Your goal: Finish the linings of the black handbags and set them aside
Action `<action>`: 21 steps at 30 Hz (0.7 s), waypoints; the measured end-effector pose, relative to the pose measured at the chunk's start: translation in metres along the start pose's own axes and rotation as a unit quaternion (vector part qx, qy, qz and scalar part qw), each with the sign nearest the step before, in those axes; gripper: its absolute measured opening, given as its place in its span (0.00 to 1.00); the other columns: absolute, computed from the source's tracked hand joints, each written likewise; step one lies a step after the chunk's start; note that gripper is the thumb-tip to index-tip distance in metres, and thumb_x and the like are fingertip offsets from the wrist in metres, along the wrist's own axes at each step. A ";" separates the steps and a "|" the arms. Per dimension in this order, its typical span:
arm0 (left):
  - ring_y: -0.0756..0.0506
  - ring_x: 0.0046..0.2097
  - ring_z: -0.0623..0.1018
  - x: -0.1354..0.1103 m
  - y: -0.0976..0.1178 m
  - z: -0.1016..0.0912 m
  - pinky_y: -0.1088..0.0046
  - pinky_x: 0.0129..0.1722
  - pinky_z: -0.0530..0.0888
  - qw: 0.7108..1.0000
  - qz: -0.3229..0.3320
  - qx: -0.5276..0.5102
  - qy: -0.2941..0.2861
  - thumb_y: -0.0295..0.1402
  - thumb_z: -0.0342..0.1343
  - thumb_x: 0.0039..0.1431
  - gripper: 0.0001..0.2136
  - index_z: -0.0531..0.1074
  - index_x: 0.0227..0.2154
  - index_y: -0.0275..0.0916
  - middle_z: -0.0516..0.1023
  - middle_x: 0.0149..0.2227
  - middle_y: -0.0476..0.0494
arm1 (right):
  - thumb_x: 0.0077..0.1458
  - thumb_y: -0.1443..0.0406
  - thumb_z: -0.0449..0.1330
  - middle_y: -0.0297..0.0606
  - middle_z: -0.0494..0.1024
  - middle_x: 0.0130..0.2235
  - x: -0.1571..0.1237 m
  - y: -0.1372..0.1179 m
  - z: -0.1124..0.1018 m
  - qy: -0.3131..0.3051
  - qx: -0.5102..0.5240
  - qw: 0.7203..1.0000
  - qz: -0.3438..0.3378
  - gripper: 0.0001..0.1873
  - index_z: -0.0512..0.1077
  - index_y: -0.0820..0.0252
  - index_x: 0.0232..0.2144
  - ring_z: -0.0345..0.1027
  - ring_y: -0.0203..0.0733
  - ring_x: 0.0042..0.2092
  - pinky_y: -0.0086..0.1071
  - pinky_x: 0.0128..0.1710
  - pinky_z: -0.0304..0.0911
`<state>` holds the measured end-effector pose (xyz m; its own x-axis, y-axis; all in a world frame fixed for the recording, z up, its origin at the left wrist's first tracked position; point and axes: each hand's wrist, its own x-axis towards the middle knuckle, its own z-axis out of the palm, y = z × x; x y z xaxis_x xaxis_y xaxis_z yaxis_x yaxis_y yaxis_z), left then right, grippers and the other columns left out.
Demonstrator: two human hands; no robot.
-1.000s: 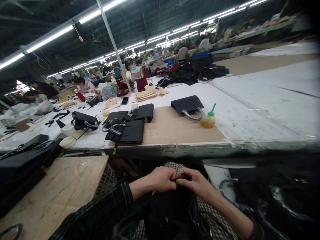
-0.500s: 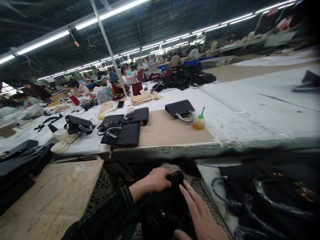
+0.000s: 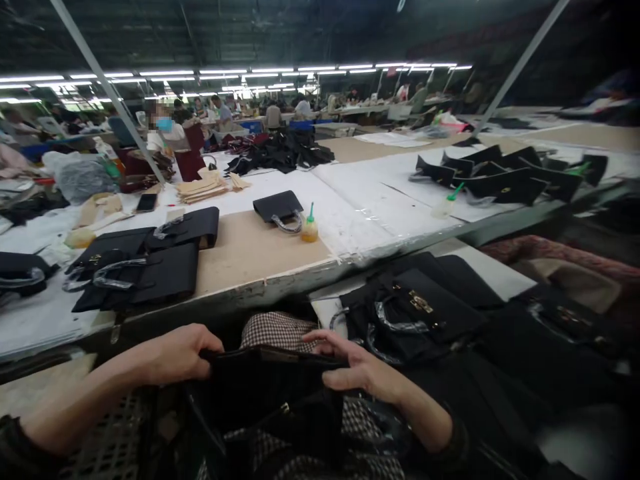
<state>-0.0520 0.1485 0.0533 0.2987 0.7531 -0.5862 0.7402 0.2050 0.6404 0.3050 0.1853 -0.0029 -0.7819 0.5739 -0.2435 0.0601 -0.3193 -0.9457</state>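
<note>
A black handbag (image 3: 265, 393) lies across my lap, over checked fabric (image 3: 273, 328). My left hand (image 3: 183, 353) is closed on the bag's top left edge. My right hand (image 3: 357, 367) holds the top right edge, fingers curled over the rim. The bag's mouth stretches between both hands. Its lower part is dark and hard to make out.
A long worktable (image 3: 260, 250) runs ahead with several black handbags (image 3: 145, 263), one more bag (image 3: 277, 208) and a glue bottle (image 3: 310, 229). A heap of black bags (image 3: 425, 307) sits at my right. More bags (image 3: 500, 177) lie far right. A masked co-worker (image 3: 165, 130) sits at the far side.
The view has swung to the right. My hands have spread apart along the bag's top edge; my right hand, flat on the bag before, now grips its rim.
</note>
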 end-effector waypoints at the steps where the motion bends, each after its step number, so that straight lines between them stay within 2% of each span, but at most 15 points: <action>1: 0.45 0.34 0.75 0.002 -0.002 0.003 0.76 0.34 0.69 1.000 0.021 0.004 -0.012 0.26 0.54 0.42 0.08 0.77 0.25 0.38 0.77 0.29 0.52 | 0.47 0.62 0.65 0.37 0.73 0.47 0.004 0.008 -0.001 -0.010 0.012 1.000 0.018 0.31 0.67 0.54 0.55 0.68 0.44 0.47 0.35 0.47 0.62; 2: 0.45 0.38 0.76 0.005 -0.002 0.007 0.75 0.38 0.70 0.999 0.044 -0.009 -0.030 0.25 0.54 0.42 0.10 0.77 0.28 0.39 0.78 0.33 0.52 | 0.47 0.62 0.64 0.36 0.74 0.46 0.009 0.016 -0.003 -0.014 0.018 0.999 0.038 0.28 0.69 0.55 0.53 0.68 0.43 0.46 0.34 0.46 0.62; 4: 0.43 0.46 0.75 0.014 -0.002 0.016 0.74 0.45 0.70 0.992 0.069 -0.086 -0.059 0.23 0.54 0.43 0.20 0.76 0.41 0.42 0.78 0.43 0.52 | 0.49 0.63 0.62 0.35 0.76 0.42 0.015 0.027 -0.005 -0.007 0.012 0.998 0.065 0.21 0.72 0.57 0.48 0.69 0.42 0.43 0.33 0.44 0.63; 6: 0.43 0.53 0.73 0.023 -0.002 0.022 0.72 0.52 0.68 0.980 0.067 -0.169 -0.082 0.24 0.56 0.48 0.27 0.69 0.53 0.47 0.76 0.52 0.52 | 0.51 0.64 0.60 0.34 0.77 0.41 0.018 0.029 -0.005 0.005 -0.012 0.998 0.062 0.18 0.74 0.58 0.46 0.69 0.41 0.42 0.32 0.44 0.63; 7: 0.43 0.57 0.71 0.027 -0.001 0.024 0.71 0.56 0.66 0.975 0.067 -0.192 -0.086 0.26 0.58 0.50 0.28 0.66 0.56 0.48 0.73 0.56 0.52 | 0.51 0.64 0.60 0.34 0.77 0.42 0.019 0.027 -0.005 0.008 -0.024 0.998 0.050 0.18 0.74 0.57 0.47 0.69 0.41 0.44 0.32 0.45 0.63; 10: 0.43 0.58 0.71 0.037 0.000 0.026 0.71 0.57 0.65 0.976 0.065 -0.195 -0.071 0.32 0.61 0.54 0.22 0.69 0.53 0.47 0.74 0.56 0.51 | 0.52 0.62 0.62 0.35 0.77 0.45 0.019 0.016 -0.001 0.025 -0.056 0.998 0.010 0.19 0.74 0.57 0.48 0.69 0.42 0.48 0.34 0.50 0.63; 14: 0.41 0.47 0.77 0.046 0.001 0.027 0.71 0.49 0.71 0.985 0.047 -0.158 -0.059 0.36 0.60 0.56 0.13 0.76 0.44 0.41 0.81 0.43 0.50 | 0.50 0.58 0.66 0.35 0.79 0.41 0.020 0.008 0.006 0.068 -0.107 0.992 0.027 0.20 0.77 0.58 0.46 0.71 0.42 0.43 0.34 0.47 0.64; 17: 0.41 0.45 0.78 0.049 -0.001 0.027 0.72 0.48 0.71 0.986 0.041 -0.149 -0.055 0.37 0.60 0.55 0.12 0.79 0.42 0.40 0.81 0.40 0.50 | 0.49 0.58 0.68 0.35 0.79 0.39 0.020 0.011 0.008 0.083 -0.115 0.989 0.043 0.19 0.79 0.57 0.44 0.71 0.43 0.42 0.33 0.44 0.65; 21: 0.41 0.44 0.78 0.050 -0.005 0.028 0.72 0.47 0.71 0.986 0.042 -0.149 -0.059 0.38 0.60 0.55 0.14 0.80 0.44 0.42 0.82 0.41 0.51 | 0.50 0.59 0.67 0.36 0.78 0.39 0.020 0.017 0.009 0.095 -0.146 0.985 0.007 0.16 0.80 0.56 0.42 0.70 0.42 0.43 0.33 0.45 0.64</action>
<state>-0.0240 0.1674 0.0069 0.4319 0.7016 -0.5669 0.5044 0.3331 0.7966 0.2844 0.1845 -0.0219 -0.6510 0.7108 -0.2664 0.2670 -0.1142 -0.9569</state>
